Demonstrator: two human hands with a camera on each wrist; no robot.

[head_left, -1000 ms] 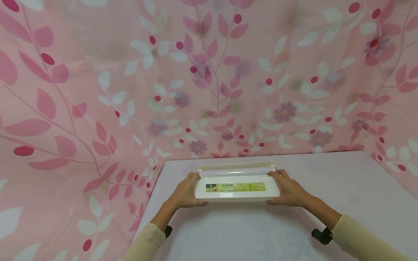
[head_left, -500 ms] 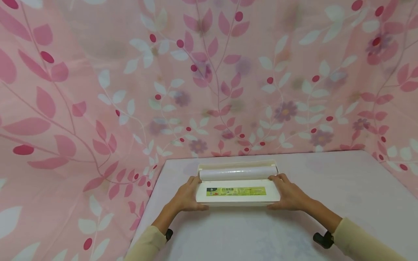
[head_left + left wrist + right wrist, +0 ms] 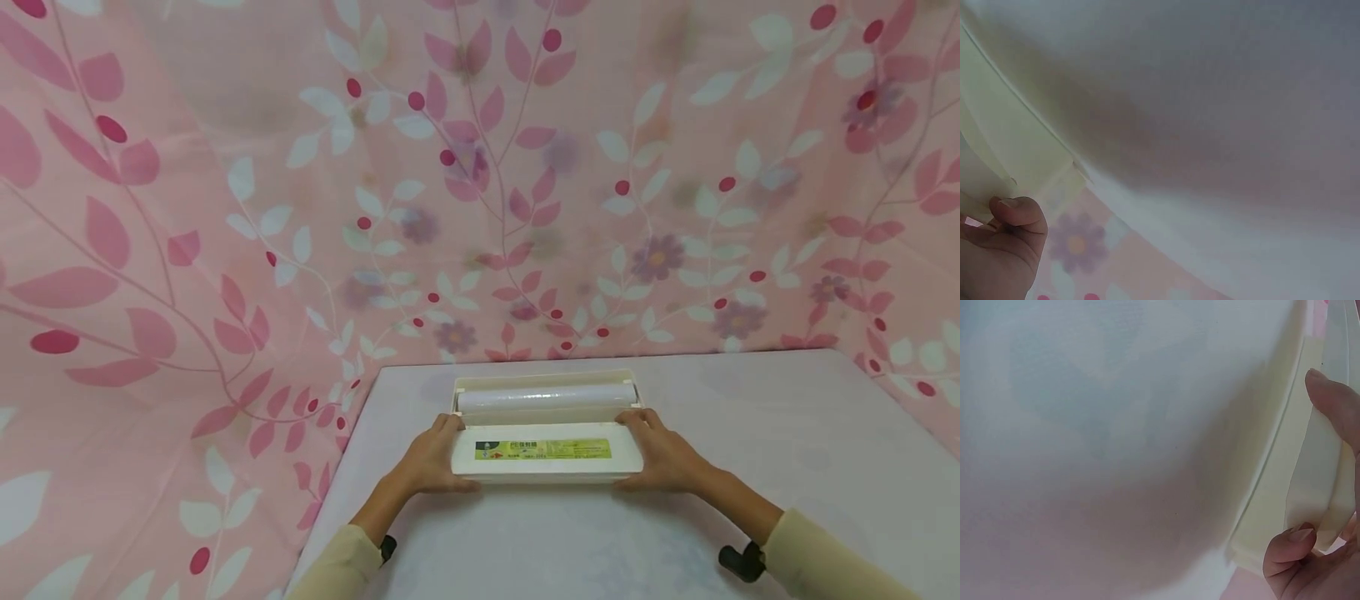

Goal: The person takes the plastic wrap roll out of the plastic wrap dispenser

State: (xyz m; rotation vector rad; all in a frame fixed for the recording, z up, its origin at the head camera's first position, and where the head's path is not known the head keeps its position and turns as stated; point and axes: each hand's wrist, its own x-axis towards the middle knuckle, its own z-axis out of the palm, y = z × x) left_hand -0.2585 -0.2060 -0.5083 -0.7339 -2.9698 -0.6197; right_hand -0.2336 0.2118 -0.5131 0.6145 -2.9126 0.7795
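- On my head feed, the white box (image 3: 545, 379) sits around the middle of the pale table (image 3: 555, 550), near its far edge.
- I see the lid (image 3: 543, 467) swung back on the near side of the box, with a yellow-green label (image 3: 543, 449) facing up.
- Beyond it, a glossy white roll (image 3: 547, 397) lies lengthwise inside the box, left to right.
- My left hand (image 3: 435, 458) grasps the left end of the lid, digits at its near and far edges.
- My right hand (image 3: 660, 454) grips the right end likewise (the right wrist feed shows bent digits against it).
- Behind the table I have a pink leaf-patterned cloth (image 3: 517, 192), and pale sleeves (image 3: 825, 557) cover both forearms.
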